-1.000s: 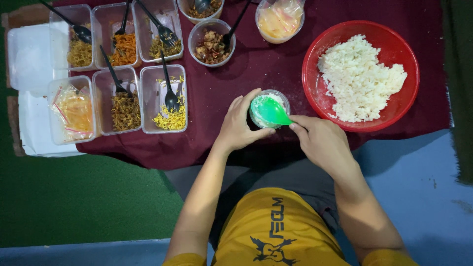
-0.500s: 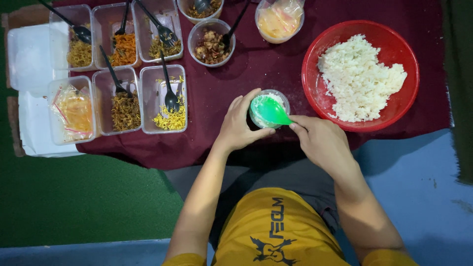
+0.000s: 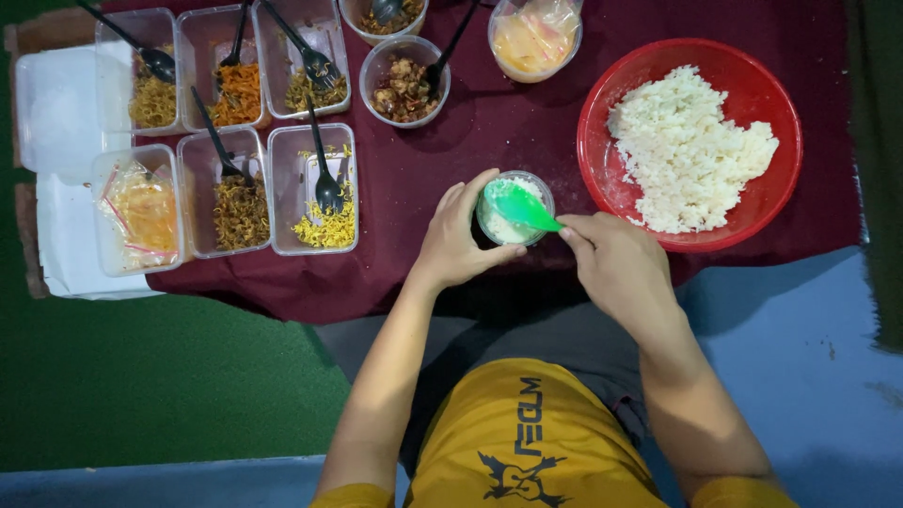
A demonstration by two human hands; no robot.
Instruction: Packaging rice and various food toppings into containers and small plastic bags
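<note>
My left hand (image 3: 454, 240) wraps around the left side of a small clear round cup (image 3: 507, 226) with white rice in it, standing on a dark red cloth (image 3: 489, 132). My right hand (image 3: 616, 268) grips the handle of a green plastic spoon (image 3: 523, 208), whose bowl lies tilted over the cup's rice. Just to the right sits a big red bowl (image 3: 776, 198) with a heap of white rice (image 3: 687, 150).
Several clear rectangular tubs (image 3: 226, 193) of shredded toppings with black spoons stand at the left. Two round cups (image 3: 404, 80) of brown topping and a tub with a plastic bag (image 3: 534, 39) line the far edge. White lids (image 3: 56, 113) lie at far left.
The green spoon has tipped and shifted slightly right over the cup, showing more of the rice beneath. My right hand moved a little up. The left hand stayed put.
</note>
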